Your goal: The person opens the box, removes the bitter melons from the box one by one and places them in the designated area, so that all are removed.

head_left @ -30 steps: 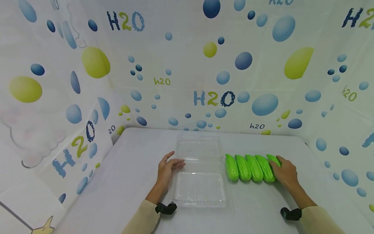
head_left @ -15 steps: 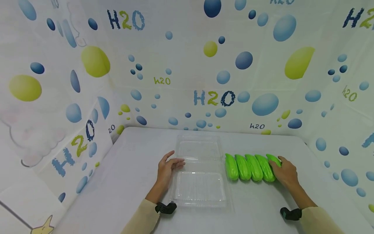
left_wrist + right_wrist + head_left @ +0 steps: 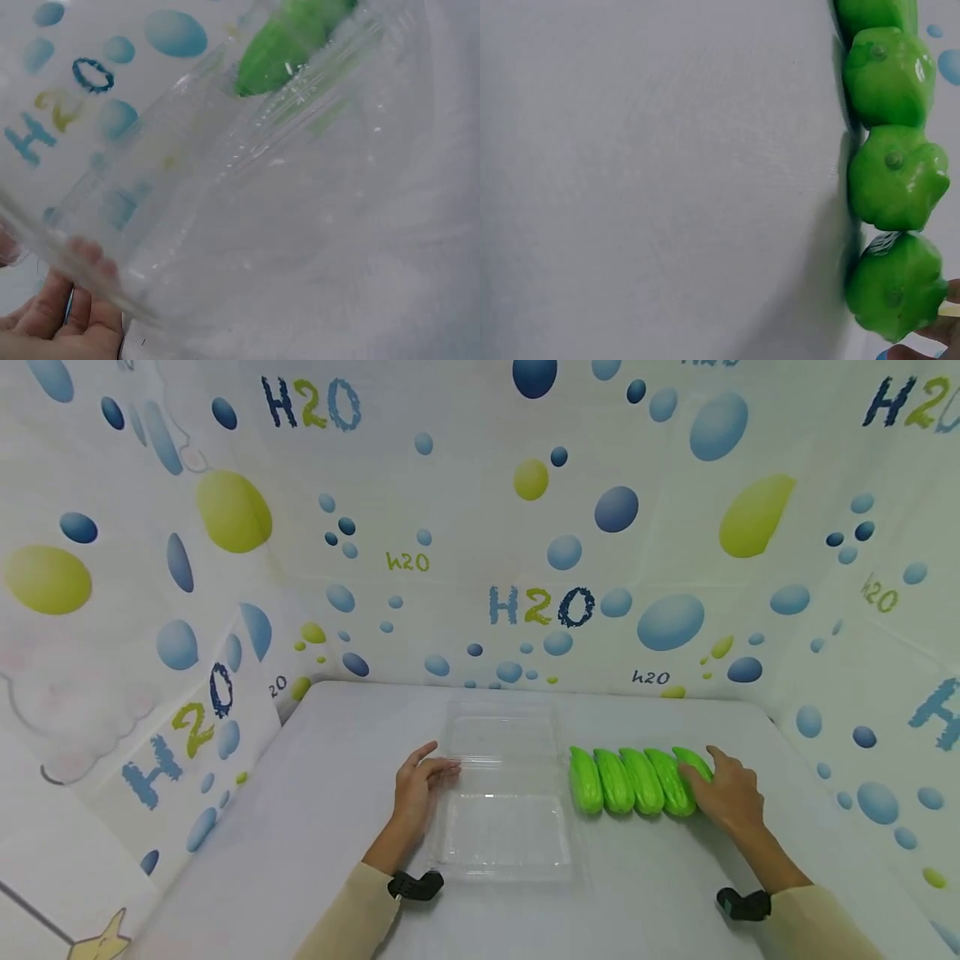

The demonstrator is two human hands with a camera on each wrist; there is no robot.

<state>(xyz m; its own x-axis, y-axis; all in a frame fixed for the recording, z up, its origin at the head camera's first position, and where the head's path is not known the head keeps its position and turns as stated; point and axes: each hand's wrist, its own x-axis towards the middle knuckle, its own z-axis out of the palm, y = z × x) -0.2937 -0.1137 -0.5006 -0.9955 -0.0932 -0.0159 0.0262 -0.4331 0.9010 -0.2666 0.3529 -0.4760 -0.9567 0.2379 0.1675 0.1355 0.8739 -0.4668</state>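
Note:
Several bright green, ridged, tapered toy vegetables (image 3: 617, 783) lie side by side in a row on the table in the head view. My right hand (image 3: 727, 789) is at the right end of the row, its thumb against the end vegetable (image 3: 896, 286) and its index finger spread away. Left of the row, a clear plastic clamshell box (image 3: 501, 837) lies opened flat, its lid (image 3: 502, 737) toward the back. My left hand (image 3: 415, 785) rests at the box's left side by the hinge, fingers loosely bent. In the left wrist view its fingers (image 3: 79, 304) show partly through the clear plastic.
The white table (image 3: 315, 860) meets a backdrop (image 3: 450, 485) printed with blue and yellow-green dots at the back and sides. Each wrist carries a black camera, such as the right wrist camera (image 3: 742, 904).
The right hand's index finger has lifted off the end vegetable and spread away, widening from the thumb. The left hand and box keep their places; the head view has shifted slightly.

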